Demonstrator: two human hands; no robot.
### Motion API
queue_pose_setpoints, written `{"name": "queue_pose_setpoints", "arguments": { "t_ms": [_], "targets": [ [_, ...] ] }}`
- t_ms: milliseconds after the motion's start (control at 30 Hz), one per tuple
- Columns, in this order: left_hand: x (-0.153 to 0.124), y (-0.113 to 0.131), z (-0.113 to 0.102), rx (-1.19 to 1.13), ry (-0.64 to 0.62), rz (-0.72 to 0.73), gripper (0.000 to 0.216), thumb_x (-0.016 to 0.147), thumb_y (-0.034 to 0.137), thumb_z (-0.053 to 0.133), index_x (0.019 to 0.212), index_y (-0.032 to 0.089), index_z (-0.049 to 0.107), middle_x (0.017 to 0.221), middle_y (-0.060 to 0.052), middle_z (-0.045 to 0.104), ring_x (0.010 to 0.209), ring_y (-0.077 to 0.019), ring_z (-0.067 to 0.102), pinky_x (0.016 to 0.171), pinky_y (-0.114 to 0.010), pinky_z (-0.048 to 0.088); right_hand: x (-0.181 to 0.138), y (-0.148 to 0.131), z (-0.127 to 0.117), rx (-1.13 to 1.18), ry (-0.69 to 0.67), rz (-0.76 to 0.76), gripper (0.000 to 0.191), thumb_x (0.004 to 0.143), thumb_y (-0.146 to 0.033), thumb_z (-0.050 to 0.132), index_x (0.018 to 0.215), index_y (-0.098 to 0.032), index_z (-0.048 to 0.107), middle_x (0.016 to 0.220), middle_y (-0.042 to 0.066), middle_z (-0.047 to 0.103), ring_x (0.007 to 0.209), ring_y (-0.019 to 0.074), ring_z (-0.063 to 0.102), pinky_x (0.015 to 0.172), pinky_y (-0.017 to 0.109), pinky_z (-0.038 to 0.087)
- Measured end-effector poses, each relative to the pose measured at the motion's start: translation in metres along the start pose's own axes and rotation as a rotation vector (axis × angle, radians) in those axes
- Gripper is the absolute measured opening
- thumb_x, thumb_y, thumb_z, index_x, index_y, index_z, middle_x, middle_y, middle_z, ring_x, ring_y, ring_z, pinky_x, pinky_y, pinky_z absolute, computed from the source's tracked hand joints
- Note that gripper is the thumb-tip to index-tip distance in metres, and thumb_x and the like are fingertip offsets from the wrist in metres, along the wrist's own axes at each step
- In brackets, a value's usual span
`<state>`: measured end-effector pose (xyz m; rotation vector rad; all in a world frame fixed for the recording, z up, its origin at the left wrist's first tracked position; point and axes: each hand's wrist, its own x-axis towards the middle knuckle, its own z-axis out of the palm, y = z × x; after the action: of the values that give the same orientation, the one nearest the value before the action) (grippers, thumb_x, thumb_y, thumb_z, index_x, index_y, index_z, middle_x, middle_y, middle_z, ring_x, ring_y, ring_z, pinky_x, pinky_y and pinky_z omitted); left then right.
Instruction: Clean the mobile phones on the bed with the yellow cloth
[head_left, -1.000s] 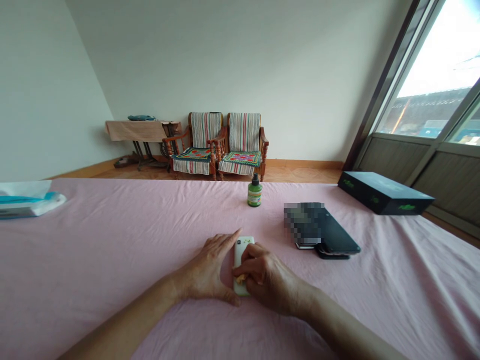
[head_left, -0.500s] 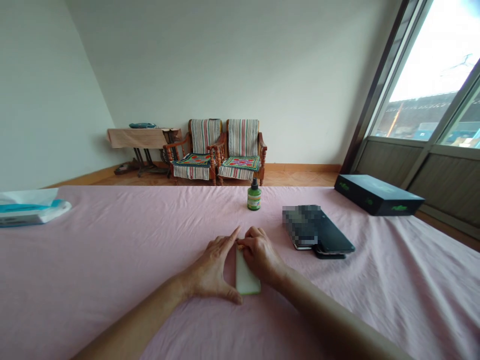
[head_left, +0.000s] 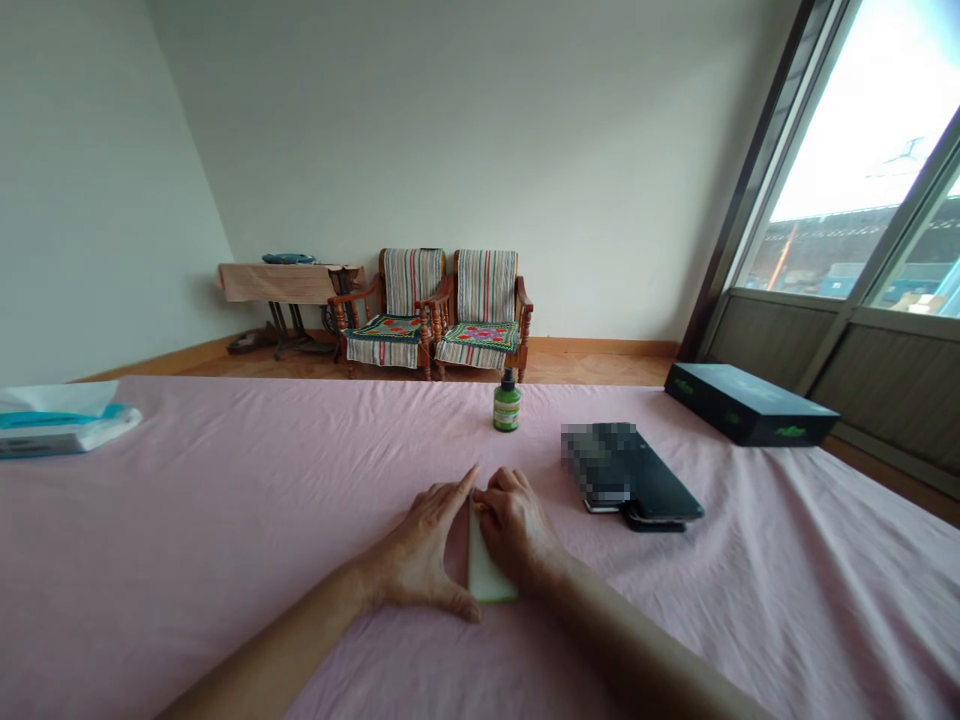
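Observation:
A flat white rectangular slab with a thin green edge (head_left: pixel 487 580) lies on the pink cloth (head_left: pixel 225 520) in front of me. My left hand (head_left: pixel 424 540) is open at its left side, thumb by the near end and fingers stretched towards the far end. Over the slab's far right part, my right hand (head_left: pixel 521 530) is closed, fingers curled and pinched together. Something small and yellowish shows at its fingertips, too little to name. The right hand hides much of the slab. Beyond both hands stands a green bottle with a black top (head_left: pixel 507 403).
Dark flat items, partly pixelated (head_left: pixel 660 480), lie to the right. A black box (head_left: pixel 750 400) sits at the far right, a white and blue packet (head_left: pixel 71 430) at the far left. Past the cloth's edge are two wooden chairs (head_left: pixel 480 300) and a small covered table (head_left: pixel 277 283).
The view has tilted up slightly, so everything sits a little lower. Both hands keep nearly the same pose; the right hand covers slightly more of the slab.

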<state>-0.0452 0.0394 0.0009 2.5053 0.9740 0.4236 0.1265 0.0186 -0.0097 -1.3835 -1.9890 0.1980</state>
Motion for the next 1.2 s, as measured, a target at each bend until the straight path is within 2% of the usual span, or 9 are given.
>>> {"name": "queue_pose_setpoints", "arguments": {
  "t_ms": [167, 367, 600, 733, 833, 967, 1067, 1200],
  "targets": [
    [0.000, -0.001, 0.001, -0.006, 0.004, -0.014, 0.139, 0.045, 0.052, 0.084, 0.147, 0.027, -0.007, 0.143, -0.015, 0.034, 0.130, -0.0378, 0.031, 0.106, -0.054, 0.025, -0.006, -0.003, 0.003, 0.013, -0.004, -0.007, 0.021, 0.075, -0.001, 0.051, 0.069, -0.016, 0.064, 0.081, 0.005, 0.054, 0.082, 0.0179, 0.048, 0.074, 0.027, 0.040],
    [0.001, -0.006, 0.004, -0.023, 0.020, 0.006, 0.141, 0.043, 0.050, 0.085, 0.147, 0.027, -0.007, 0.141, -0.014, 0.037, 0.127, -0.0366, 0.035, 0.105, -0.054, 0.026, -0.004, -0.009, 0.007, 0.042, -0.027, -0.056, 0.019, 0.078, -0.004, 0.055, 0.072, -0.017, 0.066, 0.084, 0.004, 0.056, 0.084, 0.0172, 0.047, 0.076, 0.026, 0.040],
    [0.000, -0.004, 0.004, -0.002, 0.012, -0.019, 0.142, 0.043, 0.053, 0.085, 0.147, 0.024, -0.008, 0.147, -0.017, 0.030, 0.133, -0.0392, 0.027, 0.108, -0.057, 0.019, 0.004, -0.006, 0.009, 0.049, 0.028, 0.006, 0.021, 0.086, -0.009, 0.050, 0.079, -0.018, 0.068, 0.082, 0.005, 0.055, 0.083, 0.0186, 0.047, 0.076, 0.029, 0.038],
    [0.000, -0.004, 0.004, -0.016, 0.005, -0.037, 0.142, 0.043, 0.055, 0.084, 0.147, 0.025, -0.008, 0.145, -0.017, 0.032, 0.132, -0.0398, 0.028, 0.108, -0.059, 0.019, 0.004, -0.003, 0.011, 0.049, 0.059, 0.045, 0.024, 0.086, -0.008, 0.050, 0.080, -0.019, 0.069, 0.080, 0.005, 0.055, 0.083, 0.0193, 0.047, 0.076, 0.029, 0.038],
    [0.000, -0.006, 0.004, -0.007, -0.009, -0.044, 0.142, 0.044, 0.058, 0.083, 0.147, 0.026, -0.009, 0.148, -0.017, 0.028, 0.134, -0.0408, 0.023, 0.109, -0.060, 0.017, 0.005, 0.000, 0.014, 0.046, 0.089, 0.087, 0.025, 0.085, -0.005, 0.048, 0.077, -0.018, 0.068, 0.080, 0.006, 0.055, 0.083, 0.0193, 0.048, 0.075, 0.029, 0.039],
    [-0.001, -0.012, 0.005, 0.008, -0.035, -0.047, 0.135, 0.044, 0.062, 0.081, 0.148, 0.028, 0.000, 0.151, -0.016, 0.019, 0.136, -0.0428, 0.018, 0.109, -0.061, 0.017, 0.006, 0.006, 0.017, 0.047, 0.120, 0.128, 0.025, 0.081, -0.002, 0.049, 0.073, -0.017, 0.067, 0.079, 0.006, 0.055, 0.081, 0.0193, 0.050, 0.075, 0.029, 0.040],
    [-0.002, -0.014, 0.005, -0.008, -0.029, -0.028, 0.128, 0.044, 0.062, 0.080, 0.147, 0.030, 0.011, 0.149, -0.012, 0.024, 0.134, -0.0413, 0.023, 0.109, -0.058, 0.021, 0.007, 0.011, 0.017, 0.074, 0.145, 0.185, 0.026, 0.079, 0.000, 0.048, 0.073, -0.017, 0.067, 0.079, 0.006, 0.055, 0.080, 0.0194, 0.053, 0.074, 0.029, 0.042],
    [-0.001, -0.011, 0.003, -0.033, -0.030, -0.016, 0.114, 0.045, 0.060, 0.081, 0.143, 0.034, 0.027, 0.146, -0.008, 0.031, 0.130, -0.0389, 0.031, 0.109, -0.053, 0.027, 0.006, 0.017, 0.015, 0.096, 0.137, 0.263, 0.028, 0.077, 0.002, 0.046, 0.070, -0.017, 0.066, 0.078, 0.006, 0.056, 0.072, 0.0175, 0.056, 0.066, 0.026, 0.044]
  ]
}}
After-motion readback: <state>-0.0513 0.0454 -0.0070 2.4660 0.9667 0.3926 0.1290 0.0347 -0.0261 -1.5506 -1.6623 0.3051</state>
